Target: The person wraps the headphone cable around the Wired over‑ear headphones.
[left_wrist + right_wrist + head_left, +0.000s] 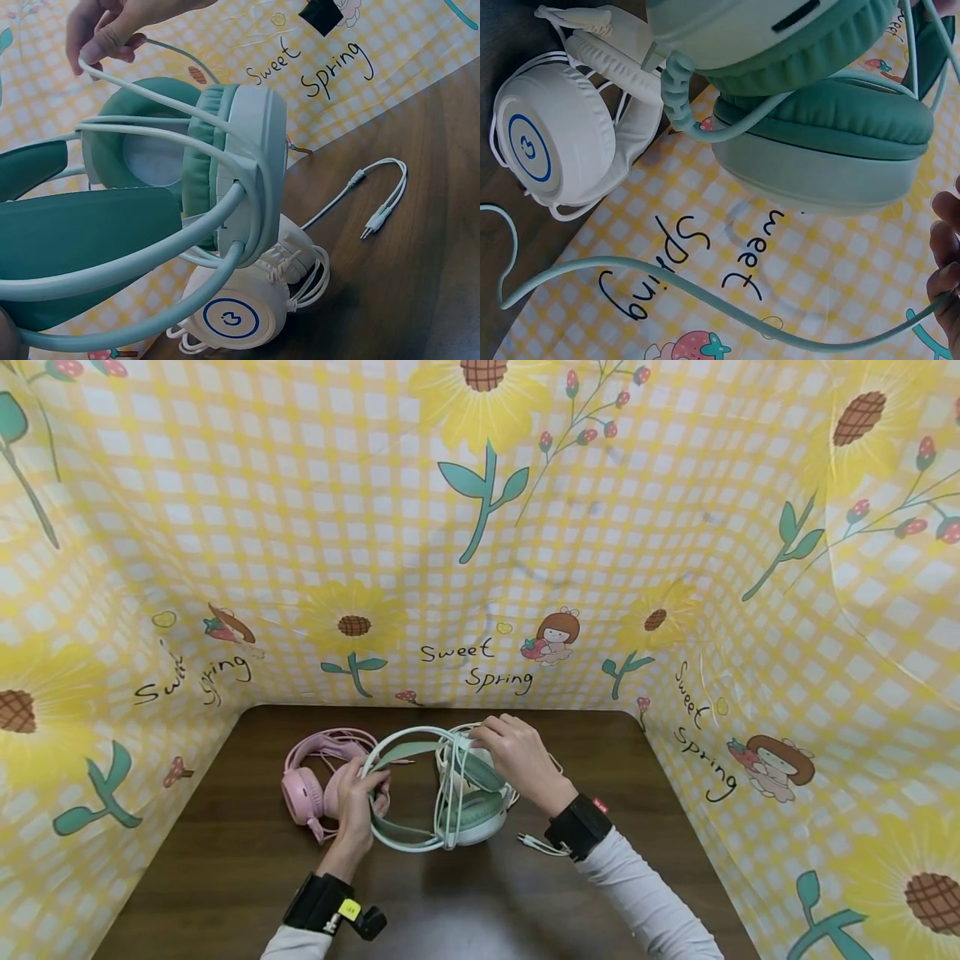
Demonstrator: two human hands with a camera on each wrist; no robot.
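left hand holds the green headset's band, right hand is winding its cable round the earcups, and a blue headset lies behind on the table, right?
Not quite: the headset lying behind is pink, not blue, as the head view shows. The rest stands: the left hand grips the green headset by its band and the right hand pinches its cable.

Three headsets are on the dark wooden surface (225, 877): one pink headset (311, 777) at the left, one green headset (420, 793) in the middle, and one white headset (232, 311) right behind the green one. Two hands are in view, a left hand (356, 802) and a right hand (517, 756). One pale green cable (705, 296) runs from the green headset. One white cable end lies near the right wrist, carrying two plugs (375, 217).
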